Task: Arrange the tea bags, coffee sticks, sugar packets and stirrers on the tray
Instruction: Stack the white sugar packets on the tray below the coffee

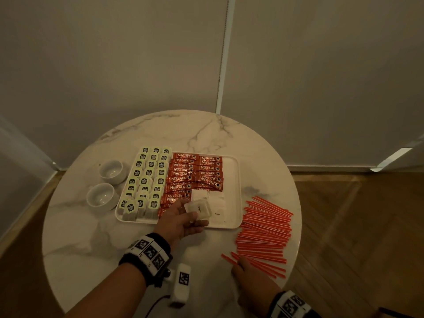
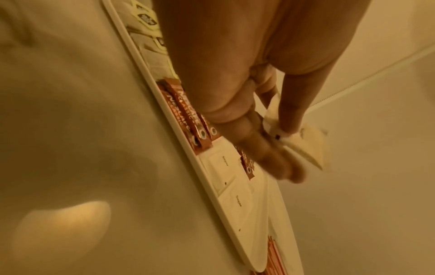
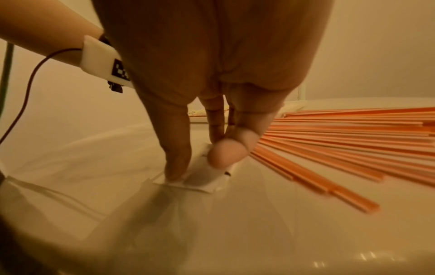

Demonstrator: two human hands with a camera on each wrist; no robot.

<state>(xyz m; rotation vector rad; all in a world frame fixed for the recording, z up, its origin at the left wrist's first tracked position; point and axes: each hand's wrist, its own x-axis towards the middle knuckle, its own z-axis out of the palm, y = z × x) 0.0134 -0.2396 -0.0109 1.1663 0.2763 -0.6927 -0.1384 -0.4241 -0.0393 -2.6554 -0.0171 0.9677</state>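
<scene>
Your left hand (image 1: 181, 220) pinches a small stack of sugar packets (image 1: 200, 209) over the tray's (image 1: 231, 224) near edge. Your right hand (image 1: 249, 280) pinches one more packet (image 3: 207, 178) flat on the counter (image 1: 91, 249), just beside the stirrers (image 1: 263, 228). Lay the stack squarely beside the sugar already down, clear of the coffee sticks (image 1: 183, 177); tea bags (image 1: 146, 177) fill the left. Open room: the tray's right strip. Mind the rim and loose stirrers.

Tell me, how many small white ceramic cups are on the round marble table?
2. Both small white ceramic cups stand left of the white tray: one farther back, one nearer the person. None seems hidden.
</scene>
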